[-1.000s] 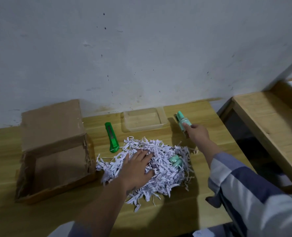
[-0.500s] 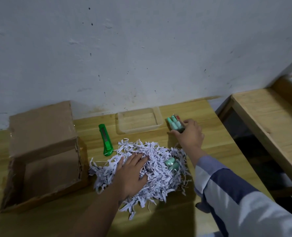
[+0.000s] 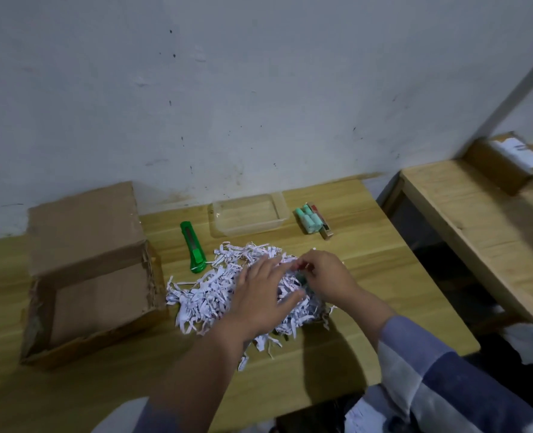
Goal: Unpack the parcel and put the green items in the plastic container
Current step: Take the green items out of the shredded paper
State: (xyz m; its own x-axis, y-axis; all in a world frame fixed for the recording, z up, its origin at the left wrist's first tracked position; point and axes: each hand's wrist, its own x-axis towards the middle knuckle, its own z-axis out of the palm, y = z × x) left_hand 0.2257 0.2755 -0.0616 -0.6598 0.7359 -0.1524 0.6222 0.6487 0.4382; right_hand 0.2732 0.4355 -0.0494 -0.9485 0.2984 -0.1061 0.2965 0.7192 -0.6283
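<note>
A heap of white shredded paper [image 3: 209, 295] lies in the middle of the wooden table. My left hand [image 3: 263, 296] rests flat on it, fingers spread. My right hand [image 3: 323, 278] sits on the heap's right side, its fingers curled around a small green item [image 3: 301, 279] that is mostly hidden. The clear plastic container [image 3: 279, 210] stands at the back, with nothing inside. Right of it lie several pale green pieces [image 3: 308, 219] beside a small brown box. A green utility knife [image 3: 193, 246] lies left of the container.
The opened cardboard parcel [image 3: 84, 264] sits on its side at the left. A second wooden table [image 3: 477, 220] stands to the right across a gap, with a cardboard box [image 3: 508, 164] on it. The wall runs close behind.
My right hand left the pale green pieces beside the container and came back to the shredded paper, closing on a green item. My left hand stayed on the heap.
</note>
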